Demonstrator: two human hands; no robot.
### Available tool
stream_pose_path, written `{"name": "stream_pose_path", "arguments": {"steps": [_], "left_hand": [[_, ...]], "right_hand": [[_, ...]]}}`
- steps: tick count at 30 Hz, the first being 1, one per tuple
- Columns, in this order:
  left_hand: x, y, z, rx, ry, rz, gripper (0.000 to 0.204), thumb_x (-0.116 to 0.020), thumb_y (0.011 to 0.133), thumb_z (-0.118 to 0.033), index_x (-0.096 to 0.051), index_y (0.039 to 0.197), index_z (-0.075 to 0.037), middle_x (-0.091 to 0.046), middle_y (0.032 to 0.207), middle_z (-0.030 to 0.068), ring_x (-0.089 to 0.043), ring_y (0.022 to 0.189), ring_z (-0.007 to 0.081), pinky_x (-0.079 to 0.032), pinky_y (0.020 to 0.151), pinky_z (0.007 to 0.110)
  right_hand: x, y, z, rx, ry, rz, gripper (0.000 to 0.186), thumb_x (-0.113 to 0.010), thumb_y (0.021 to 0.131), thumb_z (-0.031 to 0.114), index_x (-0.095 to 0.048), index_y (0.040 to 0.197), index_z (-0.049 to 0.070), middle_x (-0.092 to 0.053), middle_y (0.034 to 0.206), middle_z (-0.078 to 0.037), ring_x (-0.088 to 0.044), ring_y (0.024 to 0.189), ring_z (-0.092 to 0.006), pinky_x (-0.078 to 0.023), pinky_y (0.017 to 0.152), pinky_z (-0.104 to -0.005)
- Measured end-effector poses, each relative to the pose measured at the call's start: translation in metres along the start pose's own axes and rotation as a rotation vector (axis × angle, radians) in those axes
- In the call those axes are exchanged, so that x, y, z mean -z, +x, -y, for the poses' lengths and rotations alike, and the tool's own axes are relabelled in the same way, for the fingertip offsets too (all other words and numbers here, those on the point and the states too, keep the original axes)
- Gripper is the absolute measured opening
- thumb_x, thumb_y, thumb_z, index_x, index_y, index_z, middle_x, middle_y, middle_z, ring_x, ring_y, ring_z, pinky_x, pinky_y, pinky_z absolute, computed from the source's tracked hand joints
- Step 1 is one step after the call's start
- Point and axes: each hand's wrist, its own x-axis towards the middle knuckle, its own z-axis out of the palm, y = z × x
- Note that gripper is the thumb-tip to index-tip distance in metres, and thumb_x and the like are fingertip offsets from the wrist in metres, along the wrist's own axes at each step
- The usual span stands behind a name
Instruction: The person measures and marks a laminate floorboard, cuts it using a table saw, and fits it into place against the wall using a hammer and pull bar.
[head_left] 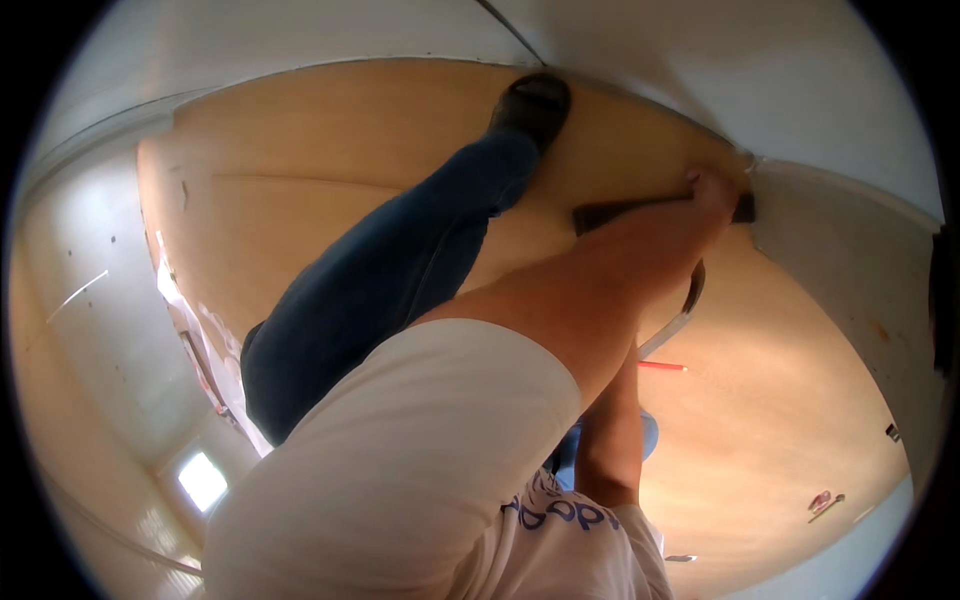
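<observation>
Left hand (714,194), bare: set over a long, straight, dark brown-black bar (600,216), near its right end, palm downward. The fingers are partly hidden, so I cannot tell whether they close round the bar or only press on it.

Right hand: hidden behind my left forearm (610,260); whether it is wide, narrow or holding anything, I cannot tell. My right forearm (612,440) shows below, passing out of sight beneath the left.

Bar: lying on the smooth, light tan wood-coloured floor (330,115), its right end just beside the pale grey wall panel (850,230) at the corner.

Curved item, dark at the top and pale grey below (668,334): beside my left forearm, its kind unclear.

Slim red stick (664,367): on the floor, near the curved item's lower end.

Small reddish item (820,499): lower right, with a thin stick (827,509) beside it.

My clothing: white short-sleeved shirt (400,430) with dark blue lettering; blue jeans (370,280); dark shoe (535,108), on the floor near the far wall.
</observation>
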Motion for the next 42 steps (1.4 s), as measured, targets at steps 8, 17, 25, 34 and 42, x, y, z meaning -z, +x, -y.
{"name": "stream_pose_path", "arguments": {"steps": [8, 17, 25, 34, 42], "left_hand": [[0.01, -0.002, 0.001, 0.033, -0.013, 0.064, 0.058, -0.076, 0.081, -0.052, -0.072, 0.126, -0.015, -0.07, 0.126, 0.0091, -0.064, 0.117, 0.0329, -0.049, 0.084, 0.059], [-0.014, 0.002, 0.009, 0.19, -0.172, -0.13, 0.042, -0.073, 0.084, -0.04, -0.076, 0.117, -0.014, -0.074, 0.121, 0.011, -0.069, 0.114, 0.0325, -0.053, 0.083, 0.058], [0.042, -0.043, 0.01, -0.152, -0.236, -0.043, 0.034, -0.073, 0.083, -0.038, -0.077, 0.103, -0.011, -0.077, 0.103, 0.0139, -0.074, 0.097, 0.0331, -0.058, 0.083, 0.047], [0.071, -0.081, 0.025, -0.358, -0.279, -0.27, 0.061, -0.071, 0.085, -0.052, -0.066, 0.121, -0.003, -0.07, 0.112, 0.024, -0.067, 0.105, 0.0411, -0.053, 0.091, 0.05], [0.23, -0.273, 0.116, -0.117, -0.411, -0.131, 0.038, -0.053, 0.105, -0.017, -0.055, 0.137, 0.004, -0.066, 0.124, 0.0214, -0.062, 0.118, 0.0381, -0.048, 0.11, 0.047]], "right_hand": [[0.019, 0.011, 0.004, -0.018, -0.006, 0.01, 0.02, -0.061, 0.104, 0.021, -0.056, 0.11, 0.003, -0.065, 0.083, -0.006, -0.062, 0.063, -0.0149, -0.052, 0.056, -0.0315], [0.037, 0.004, 0.0, 0.07, 0.116, 0.079, 0.021, -0.062, 0.104, 0.023, -0.056, 0.107, 0.004, -0.064, 0.081, -0.006, -0.061, 0.061, -0.0142, -0.051, 0.055, -0.0309], [0.15, 0.018, -0.044, 0.128, 0.041, -0.576, 0.026, -0.071, 0.098, 0.025, -0.055, 0.101, 0.004, -0.059, 0.076, -0.005, -0.06, 0.057, -0.016, -0.052, 0.051, -0.0323], [0.147, 0.026, -0.046, 0.078, -0.565, -0.785, 0.061, -0.068, 0.092, 0.046, -0.061, 0.126, -0.005, -0.07, 0.113, -0.029, -0.066, 0.107, -0.0482, -0.054, 0.091, -0.0525], [0.173, 0.039, -0.069, 0.281, -0.454, -0.718, 0.063, -0.071, 0.094, 0.036, -0.055, 0.139, -0.005, -0.065, 0.134, -0.023, -0.062, 0.125, -0.0371, -0.048, 0.105, -0.0444]]}}
